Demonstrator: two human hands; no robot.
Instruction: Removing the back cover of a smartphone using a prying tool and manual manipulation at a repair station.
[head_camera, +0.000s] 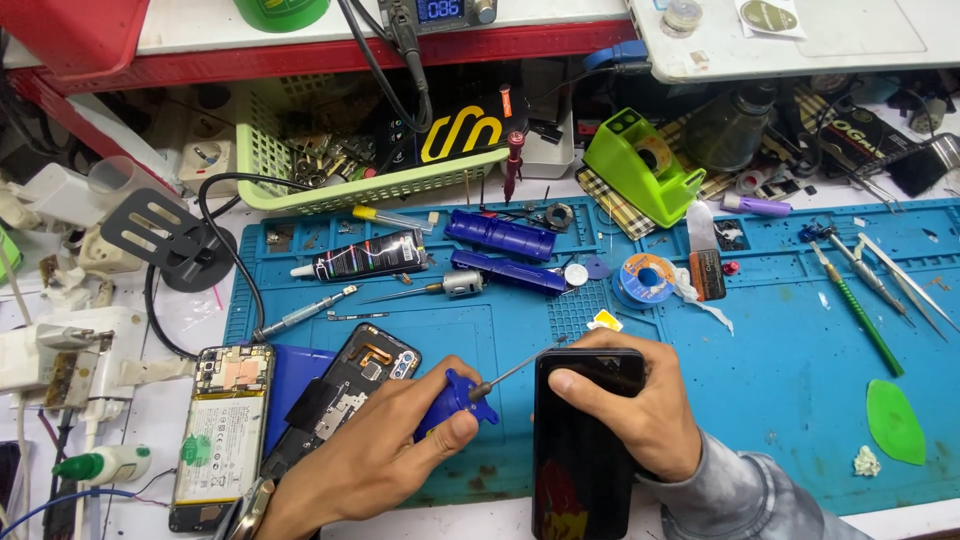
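Two hands: I see left clamped on blue screwdriver, right gripping black phone.
Progress: tip at phone's top edge; an opened phone lies aside.

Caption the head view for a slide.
Left hand aims a blue screwdriver at a black phone's top edge, steadied by the right hand on a blue mat.

head view, steep downward, close over workbench

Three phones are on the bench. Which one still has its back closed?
The black phone under the right hand. The two phones at left, and, lie open, showing battery and boards.
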